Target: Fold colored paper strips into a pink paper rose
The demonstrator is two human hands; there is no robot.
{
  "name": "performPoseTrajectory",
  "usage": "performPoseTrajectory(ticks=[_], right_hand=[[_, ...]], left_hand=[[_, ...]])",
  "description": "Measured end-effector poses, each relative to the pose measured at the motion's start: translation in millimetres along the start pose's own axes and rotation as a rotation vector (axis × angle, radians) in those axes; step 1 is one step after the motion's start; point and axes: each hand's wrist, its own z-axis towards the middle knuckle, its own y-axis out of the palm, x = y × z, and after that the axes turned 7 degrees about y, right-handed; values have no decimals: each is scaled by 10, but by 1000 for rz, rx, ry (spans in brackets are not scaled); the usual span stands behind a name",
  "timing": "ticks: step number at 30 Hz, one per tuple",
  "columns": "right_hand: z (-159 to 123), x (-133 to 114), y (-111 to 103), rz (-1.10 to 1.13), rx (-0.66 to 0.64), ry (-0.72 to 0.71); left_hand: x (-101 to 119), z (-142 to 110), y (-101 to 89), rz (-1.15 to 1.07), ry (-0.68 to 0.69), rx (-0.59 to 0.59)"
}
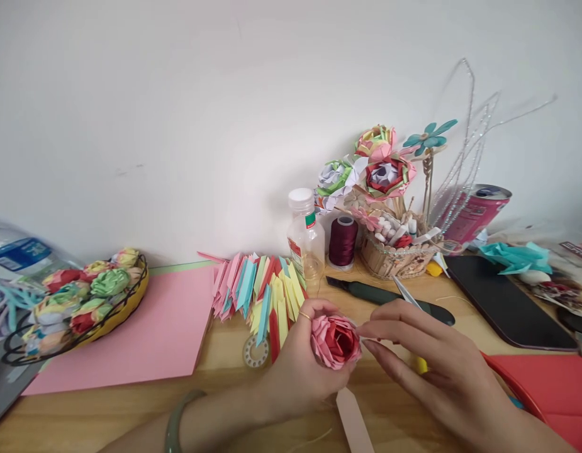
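A folded paper flower (pixel 335 343), pink on the outside and red in the centre, sits in my left hand (pixel 300 362), whose fingers wrap round it. At its right edge, my right hand (pixel 427 358) has thumb and fingertips pinched together. What lies between those fingertips is too small to make out. Below the flower, a pale pink paper strip (pixel 354 421) with a pointed end lies on the wooden table (pixel 234 415). Just left of my left hand are a small white ring-shaped roll (pixel 256 352) and a fan of folded paper strips (pixel 262 289) in several colours.
Behind my hands stand a clear bottle (pixel 307 242), a maroon thread spool (pixel 343 242) and a basket (pixel 397 258) with paper flowers. A dark green utility knife (pixel 380 294) and a phone (pixel 508 302) lie right. Pink paper (pixel 144 327) and a flower-filled tray (pixel 142 283) lie left.
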Motion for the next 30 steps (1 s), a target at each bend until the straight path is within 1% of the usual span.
performPoseTrajectory(ticks=[4,8,13,16,18,22,25,28,30], right_hand=[[-9,37,-24,-146,-81,-140],[-47,71,-48,-212,-154,-272],[-39,48,-90,-295,-141,-428],[-7,-3,-122,-329,-131,-524],[6,-34,-129,-324,-107,-562],[-15,-45,-86,-317,-85,-559],[-73,3,-20,-312,-63,-532],[-127,41,39,-286,-39,-504],[-134,27,64,-267,-8,-408]], left_hand=[[22,37,-10,-107,-104,-67],[53,55,-43,-106,-164,-125],[94,50,-49,-61,-180,-165],[77,36,-41,-47,-149,-152],[62,25,-38,-32,-126,-138],[25,-5,-38,63,-70,-98],[-13,-31,-37,140,-33,-60],[-45,-52,-32,169,-4,-53],[-65,-58,-33,182,29,-45]])
